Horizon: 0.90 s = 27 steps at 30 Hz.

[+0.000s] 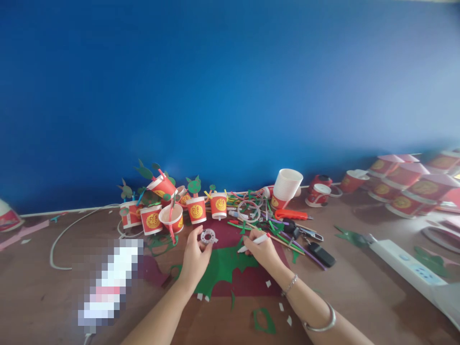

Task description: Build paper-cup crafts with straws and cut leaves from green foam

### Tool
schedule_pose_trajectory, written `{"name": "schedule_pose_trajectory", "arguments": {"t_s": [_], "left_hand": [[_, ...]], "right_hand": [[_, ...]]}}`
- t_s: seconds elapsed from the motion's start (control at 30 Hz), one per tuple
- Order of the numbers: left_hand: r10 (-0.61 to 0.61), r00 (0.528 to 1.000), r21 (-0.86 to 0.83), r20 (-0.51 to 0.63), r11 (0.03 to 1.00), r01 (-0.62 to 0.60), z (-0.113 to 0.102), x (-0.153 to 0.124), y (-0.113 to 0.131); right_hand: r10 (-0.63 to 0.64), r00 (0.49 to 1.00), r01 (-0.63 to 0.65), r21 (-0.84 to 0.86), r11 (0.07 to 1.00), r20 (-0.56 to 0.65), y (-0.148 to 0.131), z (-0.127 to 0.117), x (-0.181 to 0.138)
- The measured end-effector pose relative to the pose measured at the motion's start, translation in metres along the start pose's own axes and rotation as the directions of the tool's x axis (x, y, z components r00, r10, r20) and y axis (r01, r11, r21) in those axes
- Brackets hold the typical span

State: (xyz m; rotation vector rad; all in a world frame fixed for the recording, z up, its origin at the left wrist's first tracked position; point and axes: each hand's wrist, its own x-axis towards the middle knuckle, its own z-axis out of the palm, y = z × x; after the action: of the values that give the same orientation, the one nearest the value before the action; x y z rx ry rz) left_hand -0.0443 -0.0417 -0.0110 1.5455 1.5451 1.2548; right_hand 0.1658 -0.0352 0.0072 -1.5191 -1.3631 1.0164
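Note:
My left hand (194, 256) pinches a small white ring-shaped piece (208, 236) with holes, held just above a dark red sheet (251, 280). My right hand (261, 249) grips a white pen (253, 242), its tip pointing left over a green cut sheet (221, 266) that lies on the red one. Both hands hover close together at the table's middle. Bracelets circle my right wrist and forearm.
Red paper cups (196, 209) with green leaf shapes and straws cluster behind the hands. A stack of white cups (286, 184), an orange cutter (289, 214), keys (321, 254), coloured strips, a white power strip (406, 263), a white cable (68, 230) and more cups (402, 184) at right.

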Motion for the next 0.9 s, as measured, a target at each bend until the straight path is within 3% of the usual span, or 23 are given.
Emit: {"name": "schedule_pose_trajectory", "arguments": {"t_s": [0.2,0.3,0.47,0.57,0.6,0.67,0.73,0.8,0.83,0.9], "left_hand": [[-0.064,0.997,-0.062,0.048,0.996,0.067,-0.001,-0.002,0.005],[-0.052,0.998,-0.136,0.036,0.989,0.057,-0.001,-0.002,0.006],[0.043,0.999,-0.118,0.001,0.992,-0.043,-0.003,-0.005,0.015],[0.204,0.979,0.007,0.013,0.979,-0.204,-0.005,-0.012,0.027],[0.27,0.961,0.038,0.06,0.961,-0.273,-0.006,-0.015,0.031],[0.387,0.883,0.09,0.266,0.902,-0.423,-0.006,-0.021,0.039],[0.445,0.725,0.139,0.525,0.796,-0.589,-0.004,-0.029,0.047],[0.436,0.584,0.178,0.685,0.677,-0.714,0.0,-0.038,0.053],[0.413,0.549,0.207,0.727,0.63,-0.748,0.003,-0.043,0.056],[0.374,0.544,0.257,0.751,0.593,-0.763,0.008,-0.051,0.061]], "right_hand": [[0.031,0.999,-0.031,0.026,0.999,0.027,-0.004,-0.001,-0.002],[-0.016,1.0,0.016,0.089,0.996,-0.001,-0.006,-0.002,-0.002],[-0.146,0.988,0.152,0.199,0.968,-0.042,-0.013,-0.003,-0.009],[-0.207,0.978,0.197,0.205,0.959,0.032,-0.018,0.001,-0.017],[-0.207,0.976,0.188,0.215,0.959,0.072,-0.019,0.003,-0.019],[-0.185,0.971,0.147,0.233,0.961,0.149,-0.017,0.006,-0.02],[-0.152,0.971,0.107,0.231,0.967,0.187,-0.013,0.009,-0.018],[-0.125,0.977,0.088,0.21,0.974,0.173,-0.007,0.01,-0.013],[-0.119,0.98,0.087,0.196,0.977,0.16,-0.005,0.01,-0.01],[-0.126,0.983,0.102,0.169,0.98,0.137,-0.002,0.008,-0.006]]}}
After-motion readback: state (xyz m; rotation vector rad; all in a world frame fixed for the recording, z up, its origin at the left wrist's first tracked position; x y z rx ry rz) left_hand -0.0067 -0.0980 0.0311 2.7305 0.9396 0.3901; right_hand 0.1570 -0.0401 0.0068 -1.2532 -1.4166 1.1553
